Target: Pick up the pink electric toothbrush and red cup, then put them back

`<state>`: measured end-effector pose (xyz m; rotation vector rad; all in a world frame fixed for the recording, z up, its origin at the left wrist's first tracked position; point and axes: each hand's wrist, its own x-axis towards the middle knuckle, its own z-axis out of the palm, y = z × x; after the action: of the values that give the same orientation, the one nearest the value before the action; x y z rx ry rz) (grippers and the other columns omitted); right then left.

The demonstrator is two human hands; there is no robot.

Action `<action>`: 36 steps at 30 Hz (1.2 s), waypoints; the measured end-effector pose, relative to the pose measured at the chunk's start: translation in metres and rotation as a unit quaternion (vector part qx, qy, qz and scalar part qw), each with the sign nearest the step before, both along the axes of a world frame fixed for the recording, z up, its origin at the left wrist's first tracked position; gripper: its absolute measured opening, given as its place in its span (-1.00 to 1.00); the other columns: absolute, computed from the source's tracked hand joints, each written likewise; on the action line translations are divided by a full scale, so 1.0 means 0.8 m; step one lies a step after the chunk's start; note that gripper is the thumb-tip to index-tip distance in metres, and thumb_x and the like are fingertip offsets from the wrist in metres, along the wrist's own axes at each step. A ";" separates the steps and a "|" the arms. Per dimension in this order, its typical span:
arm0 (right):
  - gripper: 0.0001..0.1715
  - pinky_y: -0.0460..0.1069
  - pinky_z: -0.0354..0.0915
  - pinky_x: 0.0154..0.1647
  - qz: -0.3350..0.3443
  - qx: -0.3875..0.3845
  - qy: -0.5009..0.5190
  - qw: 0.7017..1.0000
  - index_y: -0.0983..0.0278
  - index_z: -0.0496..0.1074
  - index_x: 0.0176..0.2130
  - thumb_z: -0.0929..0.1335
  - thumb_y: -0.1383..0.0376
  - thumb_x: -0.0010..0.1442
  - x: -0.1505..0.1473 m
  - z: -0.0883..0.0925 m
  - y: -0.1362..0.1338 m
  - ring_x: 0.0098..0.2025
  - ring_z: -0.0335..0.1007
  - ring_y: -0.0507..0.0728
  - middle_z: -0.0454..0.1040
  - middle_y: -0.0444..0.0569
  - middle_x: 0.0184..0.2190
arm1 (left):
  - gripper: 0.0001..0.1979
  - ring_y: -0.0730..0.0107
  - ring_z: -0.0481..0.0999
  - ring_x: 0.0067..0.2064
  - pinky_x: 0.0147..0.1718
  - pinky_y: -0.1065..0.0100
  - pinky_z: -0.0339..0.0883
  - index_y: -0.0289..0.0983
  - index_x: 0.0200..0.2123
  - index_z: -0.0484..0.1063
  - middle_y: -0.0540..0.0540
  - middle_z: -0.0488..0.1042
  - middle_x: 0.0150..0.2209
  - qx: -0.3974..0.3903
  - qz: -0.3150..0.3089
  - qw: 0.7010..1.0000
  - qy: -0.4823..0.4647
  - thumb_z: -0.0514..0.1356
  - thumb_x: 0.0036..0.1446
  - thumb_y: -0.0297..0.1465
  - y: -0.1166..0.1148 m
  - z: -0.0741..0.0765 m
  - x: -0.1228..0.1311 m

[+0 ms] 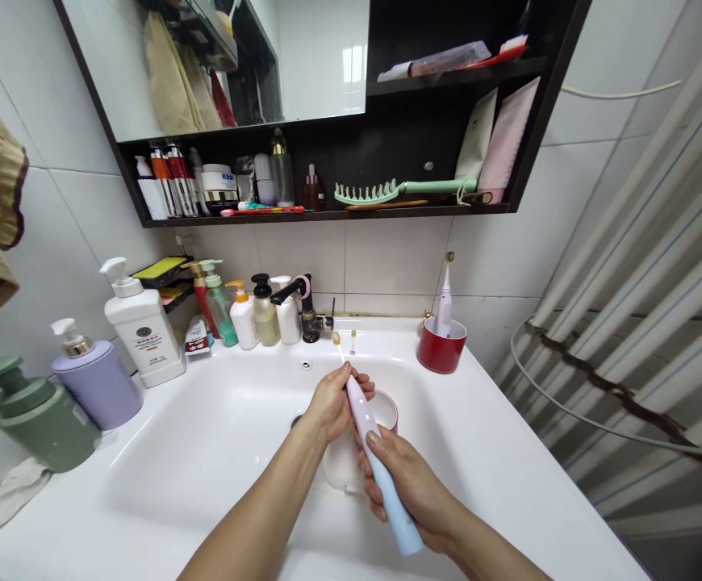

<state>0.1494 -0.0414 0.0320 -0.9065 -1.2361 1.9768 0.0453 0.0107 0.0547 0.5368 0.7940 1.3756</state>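
Note:
An electric toothbrush with a pink-to-blue handle is held over the white sink, its brush head pointing toward the black faucet. My right hand is wrapped around the lower handle, thumb on top. My left hand pinches the upper neck of the brush. Beneath both hands, in the basin, sits a white cup with a red inside, partly hidden.
A red cup holding another electric toothbrush stands at the sink's back right. Pump bottles line the left rim and the wall behind the faucet. A black shelf with a green comb hangs above. A radiator fills the right.

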 end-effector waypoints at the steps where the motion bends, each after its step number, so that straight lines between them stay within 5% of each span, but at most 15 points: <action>1: -0.69 -0.19 0.03 -0.75 -0.005 0.010 -0.007 1.000 0.24 0.06 -0.44 0.13 0.05 -0.02 0.000 -0.001 0.001 -0.71 0.04 -0.13 0.14 -0.24 -0.61 | -0.83 0.51 0.35 -0.56 -0.45 0.40 0.25 -0.35 -0.61 0.19 -0.04 0.30 -0.62 0.009 -0.002 1.000 0.003 -0.02 -0.04 -0.42 0.000 0.000 0.000; 5: -0.72 -0.18 0.01 -0.77 -0.052 0.107 -0.074 0.990 0.25 0.08 -0.41 0.16 0.09 -0.03 -0.002 -0.005 0.002 -0.73 0.02 -0.13 0.11 -0.25 -0.66 | -0.83 0.51 0.33 -0.60 -0.49 0.40 0.22 -0.33 -0.60 0.17 0.01 0.26 -0.66 0.045 0.005 0.999 0.030 -0.01 -0.06 -0.37 -0.001 0.000 0.003; 9: -0.72 -0.18 0.03 -0.75 -0.011 0.038 -0.020 0.999 0.25 0.06 -0.44 0.11 0.08 0.00 -0.004 -0.002 0.000 -0.71 0.03 -0.13 0.13 -0.24 -0.61 | -0.83 0.55 0.30 -0.62 -0.47 0.39 0.21 -0.32 -0.61 0.15 0.04 0.23 -0.67 0.052 -0.014 0.999 0.007 0.02 -0.09 -0.35 -0.001 0.000 0.002; 14: -0.74 -0.17 0.04 -0.73 -0.046 0.087 -0.054 0.994 0.26 0.08 -0.43 0.14 0.10 -0.01 -0.005 0.001 -0.002 -0.72 0.04 -0.13 0.11 -0.25 -0.63 | -0.83 0.52 0.31 -0.61 -0.48 0.39 0.20 -0.32 -0.60 0.14 0.03 0.24 -0.67 0.068 -0.023 0.997 0.017 0.02 -0.10 -0.35 -0.001 -0.001 0.002; 19: -0.70 -0.16 0.04 -0.73 -0.017 0.054 -0.016 0.998 0.25 0.07 -0.42 0.11 0.06 0.00 -0.006 0.000 -0.002 -0.74 0.04 -0.12 0.15 -0.24 -0.63 | -0.81 0.53 0.32 -0.60 -0.48 0.39 0.21 -0.33 -0.59 0.17 0.02 0.25 -0.66 0.061 -0.020 0.997 0.038 0.05 -0.12 -0.32 -0.007 0.010 0.007; 25: -0.72 -0.14 0.12 -0.60 -0.155 0.197 -0.025 0.968 0.26 0.13 -0.43 0.14 0.09 -0.02 -0.007 0.027 0.039 -0.61 0.16 -0.06 0.25 -0.18 -0.60 | -0.80 0.47 0.35 -0.43 -0.38 0.37 0.20 -0.34 -0.43 0.25 -0.09 0.33 -0.46 0.097 0.056 0.979 0.172 0.04 -0.12 -0.32 -0.005 0.002 -0.005; 28: -0.72 -0.11 0.18 -0.48 -0.208 0.269 -0.028 0.940 0.21 0.09 -0.31 0.12 0.10 -0.01 -0.007 0.032 0.075 -0.46 0.23 -0.02 0.29 -0.12 -0.41 | -0.87 0.46 0.33 -0.39 -0.35 0.35 0.19 -0.32 -0.43 0.26 -0.07 0.33 -0.44 0.133 0.070 0.921 0.360 0.05 -0.16 -0.44 -0.008 -0.024 -0.014; 32: -0.70 -0.06 0.17 -0.36 -0.200 0.290 -0.073 0.933 0.26 0.14 -0.32 0.15 0.12 -0.04 -0.003 0.009 0.105 -0.36 0.23 0.03 0.30 -0.06 -0.39 | -0.81 0.40 0.27 -0.29 -0.26 0.32 0.15 -0.29 -0.43 0.29 -0.07 0.32 -0.35 0.222 0.017 0.764 0.606 0.07 -0.25 -0.54 -0.024 -0.052 -0.014; 36: -0.73 -0.04 0.16 -0.39 -0.174 0.309 -0.135 0.925 0.31 0.24 -0.41 0.18 0.16 -0.07 0.005 -0.023 0.110 -0.43 0.20 0.04 0.31 -0.08 -0.49 | -0.79 0.33 0.21 -0.20 -0.22 0.32 0.13 -0.29 -0.43 0.32 -0.07 0.29 -0.28 0.280 -0.048 0.638 0.716 0.08 -0.27 -0.55 -0.030 -0.064 -0.007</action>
<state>0.1537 0.0467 0.0139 -0.9922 -1.5937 1.0993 0.0394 -0.0134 0.0033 2.2938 1.5093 0.8245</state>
